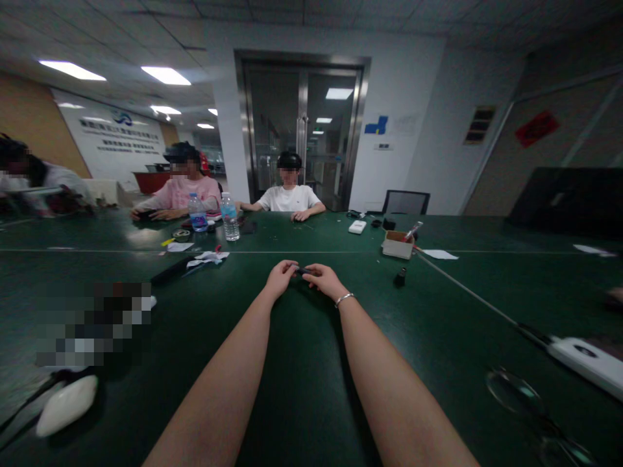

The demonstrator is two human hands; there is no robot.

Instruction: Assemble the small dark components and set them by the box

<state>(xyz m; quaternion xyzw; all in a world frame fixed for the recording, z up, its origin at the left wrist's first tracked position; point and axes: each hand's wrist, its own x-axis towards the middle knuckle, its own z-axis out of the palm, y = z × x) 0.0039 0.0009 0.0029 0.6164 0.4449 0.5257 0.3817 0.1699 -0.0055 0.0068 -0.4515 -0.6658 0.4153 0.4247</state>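
Note:
Both arms reach forward over the dark green table [311,363]. A small, dark, elongated object [302,270] spans the gap between the two hands; its exact kind is too small to make out. My left hand [281,279] pinches its left end with thumb and fingers. At the other end, my right hand [325,280] has its fingers closed on it, and a silver bracelet [344,299] circles that wrist. To the right of the hands, a small black cylindrical piece [400,277] stands on the table, touched by neither hand.
A small open box [398,245] sits beyond the black piece. Water bottles [230,217], papers [208,258] and a pixelated item [100,324] lie leftward. Glasses [516,392], a white device [586,360] and a cable [467,285] occupy the right. People [291,194] sit across the table.

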